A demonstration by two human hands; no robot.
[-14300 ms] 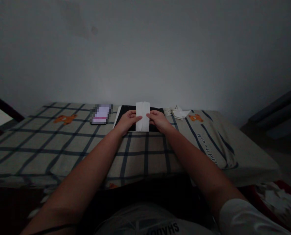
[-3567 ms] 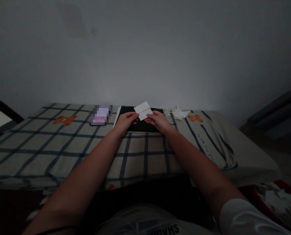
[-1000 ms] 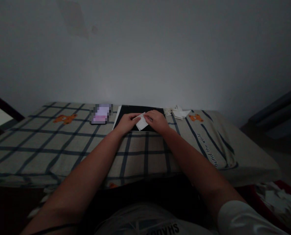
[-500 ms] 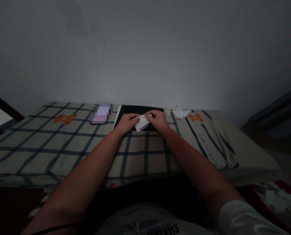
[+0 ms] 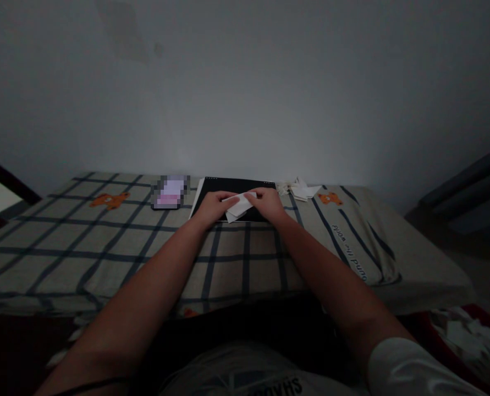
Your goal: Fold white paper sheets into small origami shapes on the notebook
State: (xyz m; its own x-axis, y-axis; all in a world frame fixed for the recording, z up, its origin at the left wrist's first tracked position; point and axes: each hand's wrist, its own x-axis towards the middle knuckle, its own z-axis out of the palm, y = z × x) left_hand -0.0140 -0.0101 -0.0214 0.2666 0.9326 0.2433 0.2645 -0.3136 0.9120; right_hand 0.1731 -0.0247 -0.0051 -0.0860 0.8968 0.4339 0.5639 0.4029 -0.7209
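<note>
Between my two hands is a small piece of folded white paper (image 5: pixel 240 206), held over a black spiral-punched pad (image 5: pixel 236 186). My left hand (image 5: pixel 215 207) is closed on the paper's left side, thumb on top. At its upper right side, my right hand (image 5: pixel 269 202) pinches it with thumb and fingers. The paper shows slanted edges and a lower flap pointing toward me. The fingers beneath it are partly hidden. Just right of the pad lie folded white paper pieces (image 5: pixel 304 190).
A phone (image 5: pixel 170 192) with a blurred screen lies left of the pad. Everything rests on a checked cloth (image 5: pixel 116 242) with orange bear prints, against a grey wall (image 5: pixel 245 99). At lower right, a red container (image 5: pixel 426 330) holds many white paper pieces.
The paper has turned slightly between my fingers, its lower tip shifting left and more of its upper face showing. Both hands stay in nearly the same place; my right fingers have shifted slightly.
</note>
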